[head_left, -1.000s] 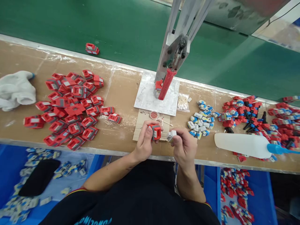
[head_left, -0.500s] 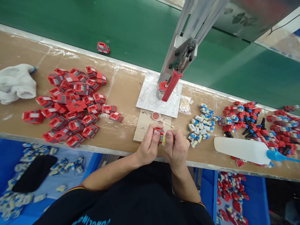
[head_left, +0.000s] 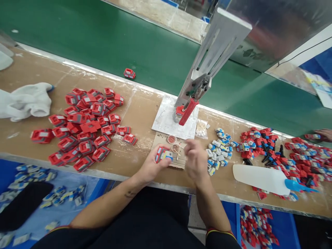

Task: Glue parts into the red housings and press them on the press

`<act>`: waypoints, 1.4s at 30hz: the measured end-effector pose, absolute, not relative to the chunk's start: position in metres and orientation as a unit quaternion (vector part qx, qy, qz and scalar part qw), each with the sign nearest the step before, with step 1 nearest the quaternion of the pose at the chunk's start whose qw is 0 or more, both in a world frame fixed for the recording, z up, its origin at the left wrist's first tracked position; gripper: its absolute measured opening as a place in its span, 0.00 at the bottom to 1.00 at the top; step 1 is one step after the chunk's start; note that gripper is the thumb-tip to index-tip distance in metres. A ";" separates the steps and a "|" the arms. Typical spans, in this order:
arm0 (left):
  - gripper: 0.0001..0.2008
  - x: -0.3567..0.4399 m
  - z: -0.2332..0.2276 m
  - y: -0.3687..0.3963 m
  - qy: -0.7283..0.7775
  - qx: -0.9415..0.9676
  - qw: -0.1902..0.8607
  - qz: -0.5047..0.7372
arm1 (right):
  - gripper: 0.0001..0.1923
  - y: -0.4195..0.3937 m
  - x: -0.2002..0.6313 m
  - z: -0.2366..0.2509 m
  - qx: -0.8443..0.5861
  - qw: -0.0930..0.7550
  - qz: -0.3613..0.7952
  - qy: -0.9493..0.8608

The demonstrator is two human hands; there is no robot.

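Bare brown desk [head_left: 140,114] lies open between the heap of red plastic housings [head_left: 85,124] and the grey metal lever press [head_left: 186,103]; rightward passage is blocked by small blue-white plastic blocks [head_left: 220,148].

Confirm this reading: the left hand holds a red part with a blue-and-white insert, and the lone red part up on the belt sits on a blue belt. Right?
Not quite. The head view shows the lone red part lying on a green belt, not a blue one. The rest stands: the left hand holds a red part with a blue-and-white insert.
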State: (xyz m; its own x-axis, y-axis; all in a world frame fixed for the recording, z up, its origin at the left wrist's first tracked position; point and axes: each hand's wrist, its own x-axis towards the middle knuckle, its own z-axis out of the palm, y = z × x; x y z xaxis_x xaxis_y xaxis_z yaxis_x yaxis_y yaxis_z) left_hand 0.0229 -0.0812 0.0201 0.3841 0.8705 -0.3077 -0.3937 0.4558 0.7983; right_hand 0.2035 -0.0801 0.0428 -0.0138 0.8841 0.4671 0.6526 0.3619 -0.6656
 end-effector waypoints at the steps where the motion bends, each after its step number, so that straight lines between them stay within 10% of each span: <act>1: 0.30 0.016 0.021 -0.078 0.369 0.284 0.770 0.436 | 0.25 -0.067 0.213 0.046 -0.543 0.457 0.164 -0.685; 11: 0.27 -0.074 0.038 -0.057 0.371 0.236 0.688 0.577 | 0.17 -0.001 0.254 0.109 -0.233 0.343 0.410 -0.812; 16: 0.29 -0.067 0.037 -0.048 0.390 0.269 0.671 0.571 | 0.41 0.036 0.240 0.173 -0.210 0.503 0.332 -0.770; 20: 0.31 -0.058 0.031 -0.047 0.389 0.286 0.675 0.558 | 0.31 0.049 0.234 0.183 -0.291 0.604 0.216 -0.710; 24: 0.28 -0.070 0.021 -0.051 0.409 0.288 0.662 0.559 | 0.14 0.036 0.248 0.119 -0.451 0.501 0.105 -0.731; 30: 0.30 -0.065 0.035 -0.018 0.445 0.307 0.652 0.532 | 0.27 0.053 0.236 0.030 -0.610 0.340 0.262 -0.666; 42: 0.29 -0.013 0.031 0.077 0.387 0.586 0.571 0.425 | 0.10 0.121 0.356 0.076 -0.787 0.116 0.151 -0.587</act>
